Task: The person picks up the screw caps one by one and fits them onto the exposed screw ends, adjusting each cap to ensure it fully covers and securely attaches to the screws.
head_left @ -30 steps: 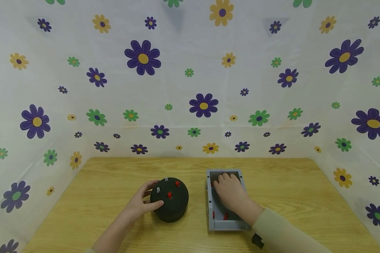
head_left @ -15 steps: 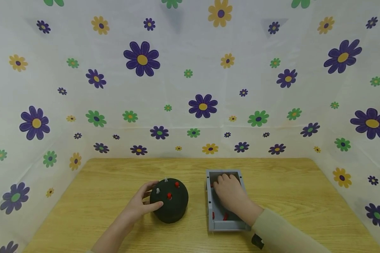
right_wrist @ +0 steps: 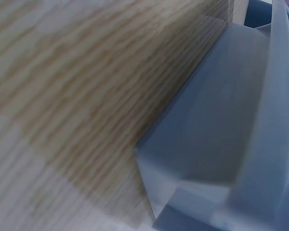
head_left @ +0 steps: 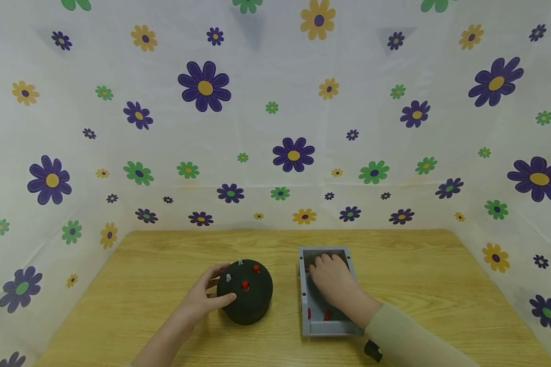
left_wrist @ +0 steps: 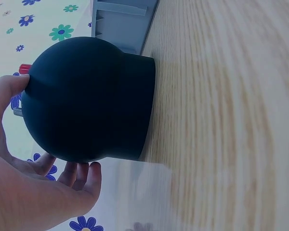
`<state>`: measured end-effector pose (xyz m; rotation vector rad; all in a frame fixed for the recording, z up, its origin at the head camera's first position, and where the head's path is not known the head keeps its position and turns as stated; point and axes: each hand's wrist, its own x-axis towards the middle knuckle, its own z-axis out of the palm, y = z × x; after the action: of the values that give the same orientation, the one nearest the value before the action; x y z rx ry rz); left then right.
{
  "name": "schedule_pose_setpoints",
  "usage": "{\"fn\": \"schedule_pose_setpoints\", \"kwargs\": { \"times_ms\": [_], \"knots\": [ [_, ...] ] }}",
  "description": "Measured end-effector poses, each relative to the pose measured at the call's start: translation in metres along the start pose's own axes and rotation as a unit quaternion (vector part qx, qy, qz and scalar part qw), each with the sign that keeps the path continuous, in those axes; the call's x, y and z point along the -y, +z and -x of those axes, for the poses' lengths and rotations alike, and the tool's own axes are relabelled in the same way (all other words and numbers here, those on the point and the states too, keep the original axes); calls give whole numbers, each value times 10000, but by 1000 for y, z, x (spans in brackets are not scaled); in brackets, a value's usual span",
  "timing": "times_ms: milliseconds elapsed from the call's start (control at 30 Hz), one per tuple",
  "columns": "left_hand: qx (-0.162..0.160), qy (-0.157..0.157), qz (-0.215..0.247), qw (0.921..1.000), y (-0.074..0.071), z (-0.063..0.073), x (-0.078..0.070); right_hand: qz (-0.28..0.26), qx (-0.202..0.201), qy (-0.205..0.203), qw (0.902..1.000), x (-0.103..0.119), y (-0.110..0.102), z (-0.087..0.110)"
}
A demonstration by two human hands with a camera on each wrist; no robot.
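Note:
My left hand (head_left: 206, 295) grips the near-left side of a black dome-shaped block (head_left: 247, 306) on the table, thumb in front and fingers behind. On its top stick out red pegs (head_left: 245, 286) and grey pegs (head_left: 228, 278). In the left wrist view, the thumb tip touches the dome (left_wrist: 82, 101) beside a red peg (left_wrist: 24, 69), and a grey threaded peg (left_wrist: 18, 111) shows lower down. My right hand (head_left: 334, 280) reaches into a grey bin (head_left: 332, 330), knuckles bent. Its fingertips are hidden, so I cannot tell what they hold.
Red pieces (head_left: 327, 315) lie at the near end of the bin. The right wrist view shows mostly the bin's outer wall (right_wrist: 207, 106) and wood-grain table (right_wrist: 77, 96). A flower-printed sheet (head_left: 257, 122) rises behind and at both sides. A black wrist device (head_left: 373, 350) sits under the right sleeve.

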<state>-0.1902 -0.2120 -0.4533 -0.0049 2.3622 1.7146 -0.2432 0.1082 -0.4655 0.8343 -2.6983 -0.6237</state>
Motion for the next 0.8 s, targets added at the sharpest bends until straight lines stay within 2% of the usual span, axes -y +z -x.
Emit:
{"fn": "schedule_pose_setpoints", "kwargs": {
  "times_ms": [333, 800],
  "knots": [
    [28, 121, -82, 9999, 0, -1, 3, 103, -8, -50, 9999, 0, 2, 0],
    [-3, 61, -69, 10000, 0, -2, 3, 14, -113, -58, 9999, -2, 2, 0]
  ]
}}
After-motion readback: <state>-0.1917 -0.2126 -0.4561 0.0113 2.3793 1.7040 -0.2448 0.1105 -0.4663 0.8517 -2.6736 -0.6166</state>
